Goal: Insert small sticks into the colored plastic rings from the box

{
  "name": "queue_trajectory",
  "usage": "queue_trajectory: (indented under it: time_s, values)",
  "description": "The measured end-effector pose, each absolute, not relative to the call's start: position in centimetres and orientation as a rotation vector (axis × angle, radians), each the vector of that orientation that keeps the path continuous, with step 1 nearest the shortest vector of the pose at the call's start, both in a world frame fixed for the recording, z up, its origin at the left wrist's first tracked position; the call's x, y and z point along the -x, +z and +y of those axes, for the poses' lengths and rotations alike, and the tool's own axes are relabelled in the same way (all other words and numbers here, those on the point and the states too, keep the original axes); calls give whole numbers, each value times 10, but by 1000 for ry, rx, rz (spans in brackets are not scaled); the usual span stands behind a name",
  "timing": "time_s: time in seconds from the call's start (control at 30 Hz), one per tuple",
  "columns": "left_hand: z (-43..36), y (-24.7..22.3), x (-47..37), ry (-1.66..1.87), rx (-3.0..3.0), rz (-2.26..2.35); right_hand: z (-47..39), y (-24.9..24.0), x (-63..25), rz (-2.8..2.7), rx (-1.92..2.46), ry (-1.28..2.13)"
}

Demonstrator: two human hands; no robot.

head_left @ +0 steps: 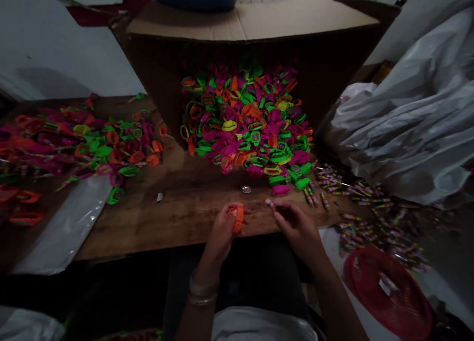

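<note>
Forearms [336, 296]: two, nearest the camera, reaching up from the lower edge; a pale band [202, 289] circles the left wrist.
Left hand [222, 230]: fingers curled part-way, lightly holding one orange toy watch [239, 218].
Orange toy watch: in the left hand, strap bent into a loop, just above the front of the wooden tabletop [177, 207].
Right hand [298, 227]: thumb and forefinger pinched together on one end of a small wrapped stick [269, 202]; remaining fingers loosely bent.
Wrapped stick: beside the watch, apart from it, free end pointing away from the palm.
Grip, advised: steady the watch without squashing its loop; pinch the stick by its end, so the rest stays unobstructed and the wrapper uncreased.
Position, advised: keep both hands above the wood, where a dropped piece is easily recovered.
Watch stock: a mixed-colour heap [252, 128] spilling from a cardboard carton [255, 27], straight ahead.
Stick stock: loose pile [359, 190] on the right, within easy reach of the right hand.
Loose scrap: one shiny piece [246, 189] beyond the hands; best kept clear of the fingers.
</note>
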State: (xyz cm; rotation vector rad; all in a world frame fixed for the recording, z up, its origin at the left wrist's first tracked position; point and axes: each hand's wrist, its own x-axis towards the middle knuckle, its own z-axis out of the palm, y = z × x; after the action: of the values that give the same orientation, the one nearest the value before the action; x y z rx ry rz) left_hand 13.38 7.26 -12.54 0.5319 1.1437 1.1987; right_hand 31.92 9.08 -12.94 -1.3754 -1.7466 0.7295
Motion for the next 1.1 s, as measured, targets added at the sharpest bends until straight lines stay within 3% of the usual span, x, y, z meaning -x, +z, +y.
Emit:
queue_trajectory:
  time_s: [0.1, 0.23, 0.47, 0.87, 1.1]
  values:
    - [69, -117, -131, 1137, -660, 1123, 70, -104, -295, -1665, 1118, 1004]
    - [60, -105, -125, 1075, -757, 1098, 63, -92, -284, -1603, 1037, 1067]
    - [52, -100, -122, 1077, -589, 858, 65, -96, -292, -1685, 1019, 1002]
    - [46, -94, -114, 927, -850, 977, 64, -89, -301, -1693, 995, 1076]
    - [44, -91, -115, 840, -980, 1048, 65, -88, -303, -1764, 1025, 929]
